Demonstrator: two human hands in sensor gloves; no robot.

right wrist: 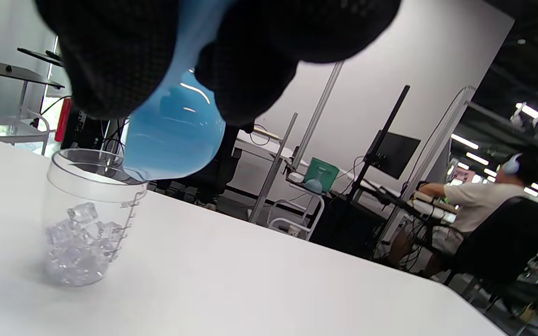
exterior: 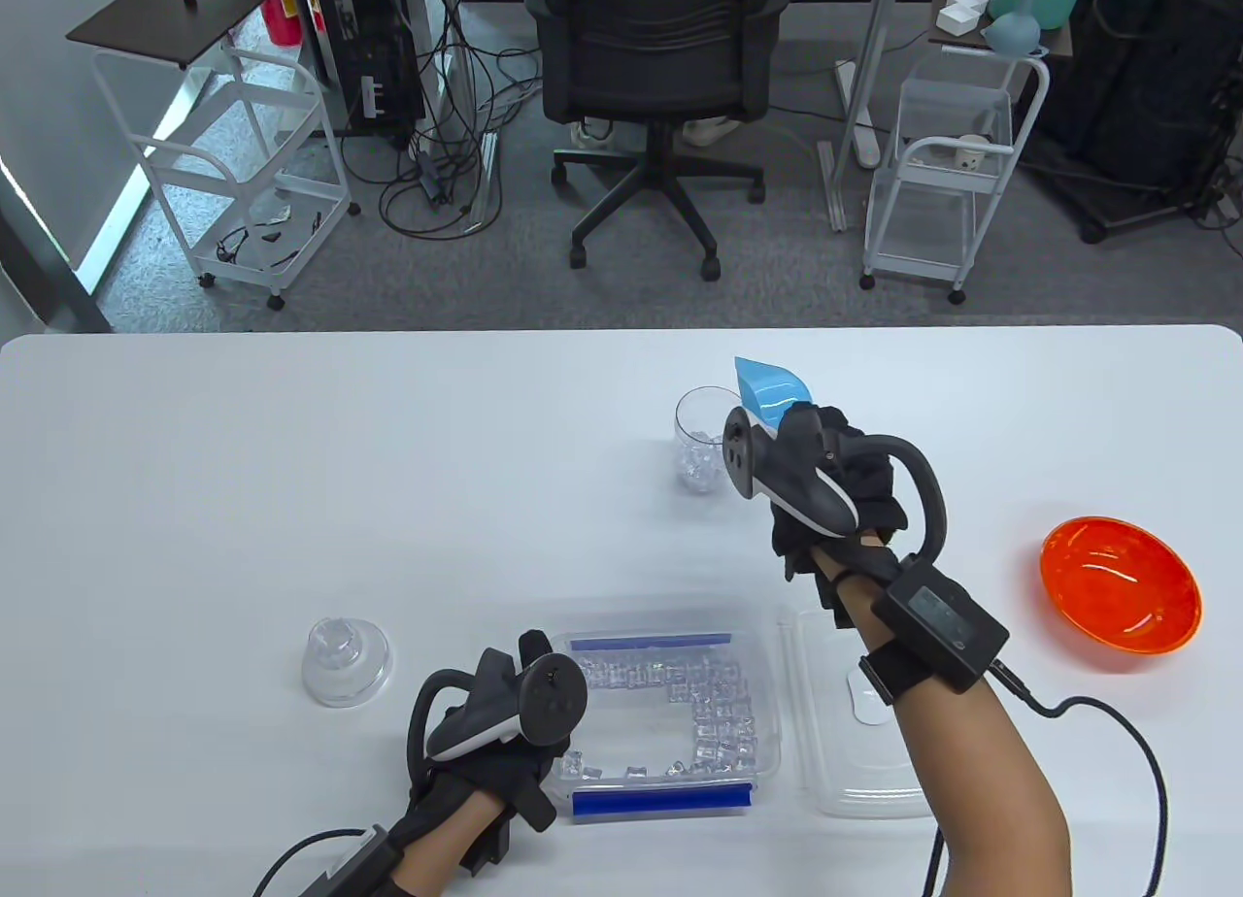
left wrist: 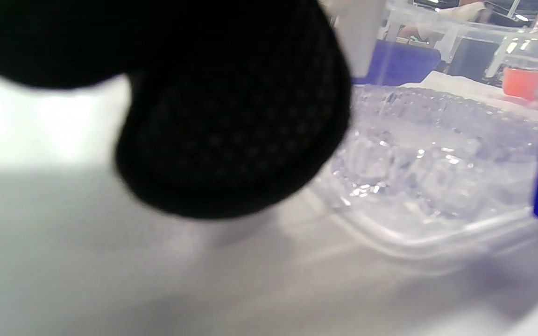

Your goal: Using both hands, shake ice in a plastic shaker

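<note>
The right hand [exterior: 835, 475] grips a blue scoop [exterior: 770, 389] just above the shaker cup [exterior: 701, 439]. The left hand [exterior: 505, 732] rests beside the ice tray [exterior: 767, 732]; its fingers seem loosely curled, holding nothing.

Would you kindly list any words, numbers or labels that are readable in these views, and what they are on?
No text can be read.
Shaker cup: printed measuring marks down its side, too small to read.
Wrist unit on the right hand: dark screen, nothing legible.
Yellow label on the far left background: too blurred.

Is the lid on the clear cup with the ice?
No, the clear cup stands open-topped, and the domed lid sits apart on the table, near the left hand.
</note>
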